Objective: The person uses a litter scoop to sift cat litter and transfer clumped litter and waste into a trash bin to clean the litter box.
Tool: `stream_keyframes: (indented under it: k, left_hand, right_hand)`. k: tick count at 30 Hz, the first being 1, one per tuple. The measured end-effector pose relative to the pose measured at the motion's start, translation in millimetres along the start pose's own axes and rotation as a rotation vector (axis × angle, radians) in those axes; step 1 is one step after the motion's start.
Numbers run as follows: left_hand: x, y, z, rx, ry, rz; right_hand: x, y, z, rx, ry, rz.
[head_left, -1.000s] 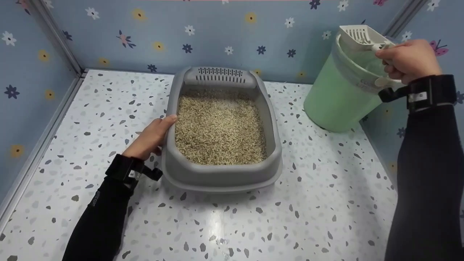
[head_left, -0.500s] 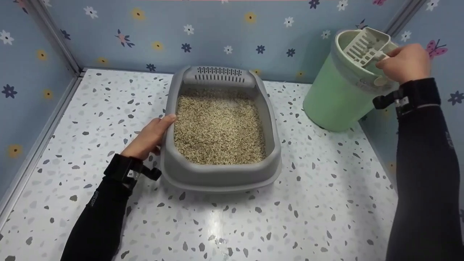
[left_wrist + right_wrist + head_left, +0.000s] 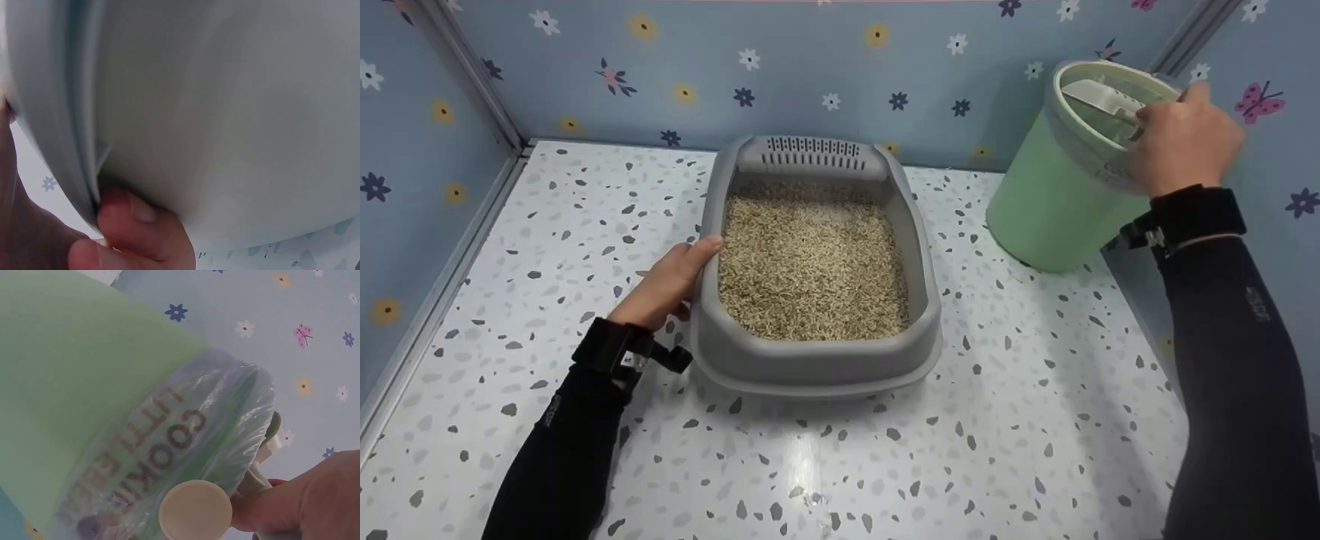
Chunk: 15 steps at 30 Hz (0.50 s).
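My left hand [image 3: 664, 285] grips the left wall of a grey litter box [image 3: 817, 367], thumb over its rim. In the left wrist view the curled fingers [image 3: 149, 230] tuck under the lip of the box. Pale brown litter [image 3: 817, 262] fills the bottom. At the upper right my right hand [image 3: 1189, 142] holds a white slotted litter scoop [image 3: 1099, 97] by its handle. The scoop is tipped on its side within the mouth of a light green trash can [image 3: 1050, 202]. In the right wrist view, the can and its liner hide most of the scoop.
A clear printed bag liner [image 3: 185, 422] is folded over the can's rim, with a round cream knob [image 3: 195, 512] on the side. Flowered blue wall panels [image 3: 825, 67] stand close behind and at both sides. The speckled white floor [image 3: 1020, 420] runs beneath everything.
My right hand has moved slightly left and down and rotated, turning the scoop from level above the can to tipped over inside its mouth. The left hand keeps its grip on the litter box.
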<state>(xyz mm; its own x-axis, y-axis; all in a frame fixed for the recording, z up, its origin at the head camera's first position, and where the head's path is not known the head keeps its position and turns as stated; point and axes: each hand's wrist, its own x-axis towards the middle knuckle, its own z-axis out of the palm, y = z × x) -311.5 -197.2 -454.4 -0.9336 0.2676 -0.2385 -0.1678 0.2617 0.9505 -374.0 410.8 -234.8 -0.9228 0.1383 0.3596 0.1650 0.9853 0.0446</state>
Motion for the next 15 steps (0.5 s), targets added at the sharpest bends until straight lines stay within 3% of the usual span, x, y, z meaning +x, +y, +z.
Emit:
stream_keyframes:
  k: [4, 9, 15]
  left_hand:
    - [1.0, -0.9, -0.4, -0.010, -0.006, 0.013]
    - [2.3, -1.3, -0.6, -0.007, -0.020, 0.014]
    - [2.9, -3.0, -0.5, 0.005, -0.004, -0.006]
  right_hand:
    - [-1.5, -1.8, -3.3, 0.043, -0.016, 0.031]
    - [-10.8, -11.9, -21.1, 0.214, -0.028, 0.135]
    - [-30.4, -58.2, -43.3, 0.419, 0.043, 0.106]
